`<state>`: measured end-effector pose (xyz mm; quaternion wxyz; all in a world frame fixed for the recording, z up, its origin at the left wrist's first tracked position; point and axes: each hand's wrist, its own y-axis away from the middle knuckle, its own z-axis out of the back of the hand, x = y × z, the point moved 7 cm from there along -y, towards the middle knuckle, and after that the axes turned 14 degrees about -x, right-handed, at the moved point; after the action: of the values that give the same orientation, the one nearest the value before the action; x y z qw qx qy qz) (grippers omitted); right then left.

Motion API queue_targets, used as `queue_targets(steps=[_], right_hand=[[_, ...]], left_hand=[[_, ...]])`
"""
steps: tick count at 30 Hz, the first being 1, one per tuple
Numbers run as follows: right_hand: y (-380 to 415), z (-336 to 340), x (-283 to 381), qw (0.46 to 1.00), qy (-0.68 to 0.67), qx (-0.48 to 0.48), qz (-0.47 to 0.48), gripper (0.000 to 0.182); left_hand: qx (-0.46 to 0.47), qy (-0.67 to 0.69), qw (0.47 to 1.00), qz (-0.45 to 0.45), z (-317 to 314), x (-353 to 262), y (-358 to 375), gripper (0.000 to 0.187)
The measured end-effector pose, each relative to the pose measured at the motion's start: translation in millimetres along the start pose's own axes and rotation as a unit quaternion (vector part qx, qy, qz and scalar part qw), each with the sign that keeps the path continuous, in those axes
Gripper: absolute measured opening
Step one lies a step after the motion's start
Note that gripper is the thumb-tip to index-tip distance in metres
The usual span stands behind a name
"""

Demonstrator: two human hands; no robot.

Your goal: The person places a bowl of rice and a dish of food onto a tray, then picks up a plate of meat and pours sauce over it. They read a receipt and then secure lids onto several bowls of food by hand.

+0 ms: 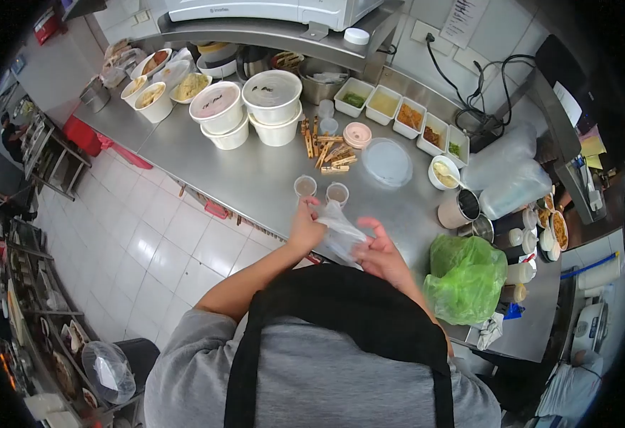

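A thin clear plastic bag (341, 234) is stretched between my two hands, close to my body at the counter's front edge. My left hand (306, 228) pinches one side of it. On the other side, my right hand (381, 254) has its thumb and fingers closed on the bag, with one finger raised. Just beyond the bag stand two small clear cups with brownish contents, a left cup (305, 186) and a right cup (336, 192). The bag's upper edge overlaps the right cup in this view.
Farther back are stacked lidded tubs (272, 89), wrapped chopsticks (321, 146), a round clear lid (387, 162) and a row of condiment trays (410, 117). A green plastic bag (465, 278) sits at right, near a metal container (458, 208).
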<state>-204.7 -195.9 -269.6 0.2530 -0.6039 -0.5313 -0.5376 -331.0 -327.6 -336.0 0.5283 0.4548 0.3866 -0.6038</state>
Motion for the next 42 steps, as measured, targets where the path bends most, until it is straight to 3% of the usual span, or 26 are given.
queue_targets(steps=[1,2,3,5,6,7,8,9,10,13,15,18,21,24,29,37,39,42], right_hand=[[-10,12,-8,0.978,0.196,-0.019,0.068,0.040],[-19,19,-17,0.913,0.384,-0.035,0.132,0.032],[-27,25,-22,0.893,0.403,-0.075,0.185,0.028],[-37,32,-21,0.836,0.439,-0.155,0.289,0.022],[-38,29,-21,0.778,0.528,-0.138,0.311,0.024],[-37,19,-22,0.767,0.560,-0.094,0.298,0.025],[-33,6,-22,0.755,0.589,-0.051,0.284,0.025],[-31,-3,-27,0.741,0.616,-0.007,0.269,0.025],[-32,-12,-34,0.761,0.596,0.043,0.253,0.026],[-46,-25,-15,0.859,0.461,0.056,0.218,0.029],[-52,-34,30,0.768,0.406,-0.088,0.488,0.035],[-95,-36,12,0.726,0.484,-0.108,0.476,0.037],[-120,-23,-12,0.792,0.481,-0.099,0.362,0.041],[-108,-20,8,0.793,0.485,-0.125,0.348,0.041],[-60,-41,43,0.799,0.490,-0.021,0.348,0.042],[-61,-30,-18,0.808,0.494,0.064,0.315,0.040],[-58,-29,-22,0.799,0.477,0.078,0.358,0.040],[-54,-19,-22,0.792,0.499,0.082,0.341,0.039]], left_hand=[[0.021,0.127,0.990,0.051,-5,2,4,0.054],[0.041,0.253,0.961,0.101,-12,0,10,0.051],[0.059,0.373,0.913,0.151,-18,-1,17,0.048],[0.255,0.340,0.889,0.174,-25,-22,37,0.037],[0.350,0.321,0.862,0.180,-26,-28,46,0.032],[0.289,0.182,0.939,0.045,-12,-25,33,0.028],[0.217,0.033,0.971,-0.093,3,-25,21,0.025],[0.135,-0.118,0.957,-0.227,17,-29,15,0.022],[0.070,-0.210,0.950,-0.219,30,-27,9,0.024],[-0.020,-0.240,0.931,-0.275,55,-29,11,0.028],[0.002,-0.250,0.938,-0.242,64,-26,8,0.031],[0.012,-0.240,0.938,-0.248,66,-33,10,0.036],[0.029,-0.235,0.939,-0.250,58,-29,8,0.040],[0.048,-0.234,0.944,-0.229,43,-28,10,0.045],[0.077,-0.225,0.950,-0.204,11,-27,13,0.050],[0.152,-0.222,0.956,-0.120,4,-23,14,0.058],[0.151,-0.174,0.964,-0.131,3,-13,11,0.056],[0.110,-0.172,0.964,-0.171,3,10,0,0.050]])
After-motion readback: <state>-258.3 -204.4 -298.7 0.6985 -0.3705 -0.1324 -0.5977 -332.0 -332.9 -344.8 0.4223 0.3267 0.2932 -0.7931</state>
